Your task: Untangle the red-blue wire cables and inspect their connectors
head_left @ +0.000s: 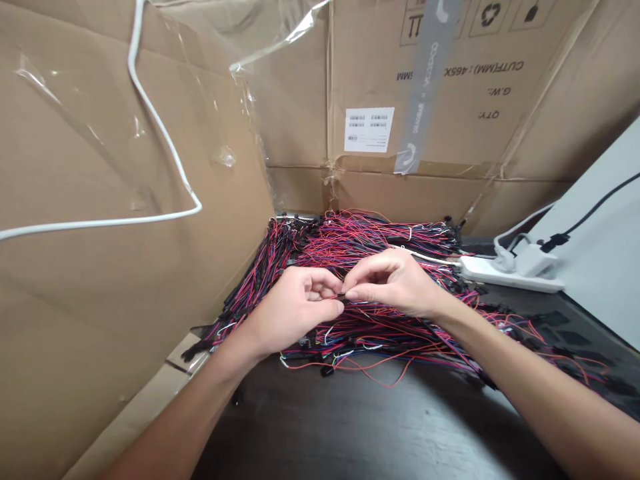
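Seen from the person's head, looking forward and down, two bare forearms reach in from the lower corners of the frame and meet just below its center. The left hand (295, 307) is curled, its fingers (315, 283) turned in toward the right hand (395, 283), whose fingers (373, 270) arch over from the right. Both hands are closed in a pinch on a small black connector (341, 295), held between their fingertips; its exact shape is too small to make out.

Directly beneath and behind the hands lies a broad, tangled heap of thin red, black and blue wires (360, 243) with black connector ends, touching both palms' undersides and spilling across a dark tabletop (350, 427).

At the left and behind, sheets of brown cardboard (125, 300) stand upright, with a white label (369, 129), gray tape (425, 87) and clear plastic film (280, 33) on them. A white cable (150, 113) lies against the cardboard at upper left. At right, a white power strip (505, 273) sits just beside the heap, with a black cord (595, 207) rising toward the right edge.
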`<state>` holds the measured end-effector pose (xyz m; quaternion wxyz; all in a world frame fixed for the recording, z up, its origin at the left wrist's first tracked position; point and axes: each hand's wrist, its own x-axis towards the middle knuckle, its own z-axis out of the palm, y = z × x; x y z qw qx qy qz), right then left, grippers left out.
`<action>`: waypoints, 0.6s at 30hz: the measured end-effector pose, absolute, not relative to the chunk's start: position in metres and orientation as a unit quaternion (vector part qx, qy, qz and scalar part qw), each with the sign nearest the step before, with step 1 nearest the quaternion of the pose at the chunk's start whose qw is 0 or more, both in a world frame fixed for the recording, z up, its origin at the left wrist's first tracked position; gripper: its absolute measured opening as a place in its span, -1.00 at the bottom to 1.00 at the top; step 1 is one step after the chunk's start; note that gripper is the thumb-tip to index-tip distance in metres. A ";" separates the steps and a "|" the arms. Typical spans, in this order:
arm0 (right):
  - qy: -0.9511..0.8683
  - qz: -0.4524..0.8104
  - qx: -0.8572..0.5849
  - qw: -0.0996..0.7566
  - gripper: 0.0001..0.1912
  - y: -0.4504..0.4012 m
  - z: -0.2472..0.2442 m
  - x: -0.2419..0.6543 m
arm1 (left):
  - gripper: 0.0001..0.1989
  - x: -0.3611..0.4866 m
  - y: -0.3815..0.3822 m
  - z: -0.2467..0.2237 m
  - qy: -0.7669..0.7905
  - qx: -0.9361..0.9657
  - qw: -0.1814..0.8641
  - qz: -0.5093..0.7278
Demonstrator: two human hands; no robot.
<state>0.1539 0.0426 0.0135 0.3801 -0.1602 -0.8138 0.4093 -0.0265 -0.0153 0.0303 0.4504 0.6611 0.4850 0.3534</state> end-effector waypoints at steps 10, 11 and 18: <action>-0.857 0.345 -0.125 0.361 -0.94 0.041 0.018 0.155 | -0.74 -0.034 -0.011 0.030 0.461 0.607 0.561 0.323; -0.860 0.342 -0.122 0.358 -0.94 0.041 0.018 0.155 | -0.78 -0.034 -0.011 0.029 0.464 0.607 0.558 0.325; -0.860 0.367 -0.137 0.326 -0.97 0.040 0.021 0.159 | -0.83 -0.032 -0.011 0.027 0.489 0.620 0.516 0.333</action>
